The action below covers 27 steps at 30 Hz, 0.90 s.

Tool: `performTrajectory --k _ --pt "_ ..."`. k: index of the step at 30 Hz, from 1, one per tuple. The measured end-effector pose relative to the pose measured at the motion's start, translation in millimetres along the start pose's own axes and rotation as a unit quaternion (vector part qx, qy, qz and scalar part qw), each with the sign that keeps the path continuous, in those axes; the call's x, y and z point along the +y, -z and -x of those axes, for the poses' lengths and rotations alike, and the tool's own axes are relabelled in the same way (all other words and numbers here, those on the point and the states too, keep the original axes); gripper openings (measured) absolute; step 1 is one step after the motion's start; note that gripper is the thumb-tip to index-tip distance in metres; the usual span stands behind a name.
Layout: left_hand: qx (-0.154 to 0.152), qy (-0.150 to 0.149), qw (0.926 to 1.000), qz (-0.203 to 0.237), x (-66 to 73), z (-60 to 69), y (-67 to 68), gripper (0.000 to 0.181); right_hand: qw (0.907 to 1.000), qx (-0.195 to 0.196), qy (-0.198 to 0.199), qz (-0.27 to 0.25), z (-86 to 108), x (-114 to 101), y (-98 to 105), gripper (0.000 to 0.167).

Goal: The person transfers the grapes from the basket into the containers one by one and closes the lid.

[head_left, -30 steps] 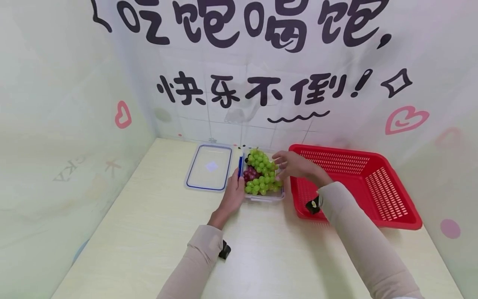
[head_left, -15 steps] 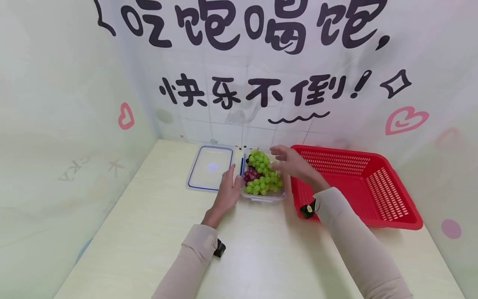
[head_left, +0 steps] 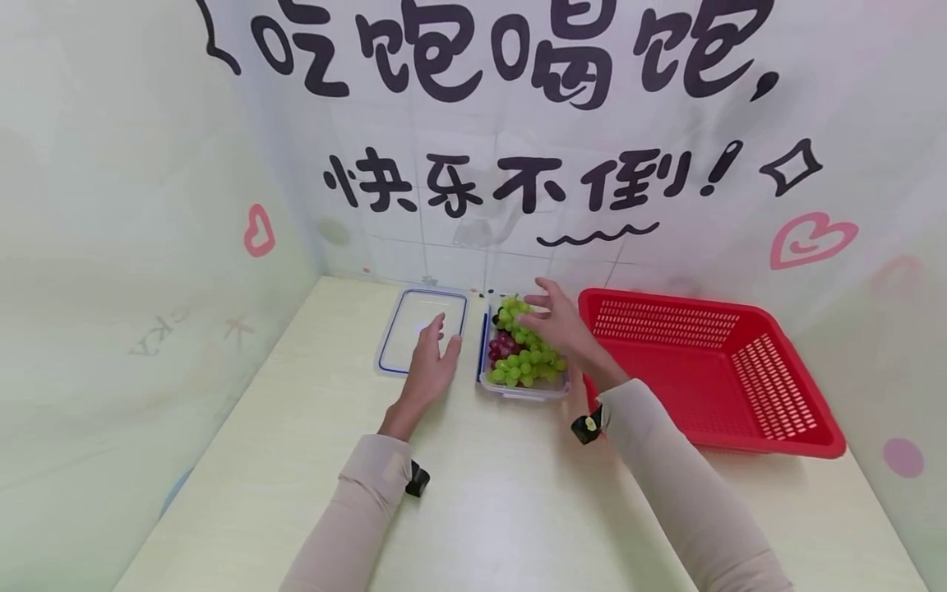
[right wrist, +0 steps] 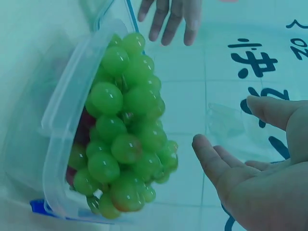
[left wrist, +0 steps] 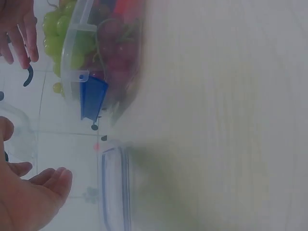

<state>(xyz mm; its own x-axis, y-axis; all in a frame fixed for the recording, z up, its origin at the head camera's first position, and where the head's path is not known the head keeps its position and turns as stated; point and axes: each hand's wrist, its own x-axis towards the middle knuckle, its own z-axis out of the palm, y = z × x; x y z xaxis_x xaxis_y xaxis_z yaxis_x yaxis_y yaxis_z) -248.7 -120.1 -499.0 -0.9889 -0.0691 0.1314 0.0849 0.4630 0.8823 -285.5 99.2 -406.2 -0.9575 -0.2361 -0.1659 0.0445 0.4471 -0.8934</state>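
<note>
A clear plastic container [head_left: 518,393] with blue clips stands near the back wall. Green grapes [head_left: 534,362] heap above its rim, with purple grapes [head_left: 505,345] at its left side. Over the grapes hovers my right hand [head_left: 556,321], fingers spread and holding nothing; the right wrist view shows a gap between it and the green grapes [right wrist: 125,125]. My left hand [head_left: 431,362] hangs left of the container, by the near right corner of a clear lid [head_left: 414,321] with a blue seal. Its fingers are relaxed, with nothing in them.
A red plastic basket [head_left: 688,444] with slotted walls stands right of the container, close to my right forearm. The pale wooden table [head_left: 473,510] meets printed white sheets on the back wall [head_left: 459,230] and at both sides.
My left hand has let go of the container's left side and moved left toward the lid. My right hand has shifted slightly left and up over the grapes.
</note>
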Motion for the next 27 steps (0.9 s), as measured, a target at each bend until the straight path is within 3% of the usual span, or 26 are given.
performTrajectory --k 9,14,20,27 --pt "0.032 0.023 0.9991 -0.018 -1.8 -7.1 23.3 0.057 0.999 0.013 -0.031 -0.029 -1.6 -2 -27 0.074" --pt "0.048 0.041 0.9975 -0.033 -2.6 -13.0 38.5 0.059 0.9988 0.006 -0.022 -0.043 -3.1 -6 -47 0.071" --pt "0.065 0.048 0.9956 -0.047 -7.3 -21.1 55.7 0.061 0.9985 -0.031 -0.028 -0.035 -10.2 -12 -68 0.067" --pt "0.074 0.064 0.993 -0.066 -18.3 -25.8 70.2 0.063 0.9939 -0.062 -0.059 -0.069 -15.5 -12 -91 0.072"
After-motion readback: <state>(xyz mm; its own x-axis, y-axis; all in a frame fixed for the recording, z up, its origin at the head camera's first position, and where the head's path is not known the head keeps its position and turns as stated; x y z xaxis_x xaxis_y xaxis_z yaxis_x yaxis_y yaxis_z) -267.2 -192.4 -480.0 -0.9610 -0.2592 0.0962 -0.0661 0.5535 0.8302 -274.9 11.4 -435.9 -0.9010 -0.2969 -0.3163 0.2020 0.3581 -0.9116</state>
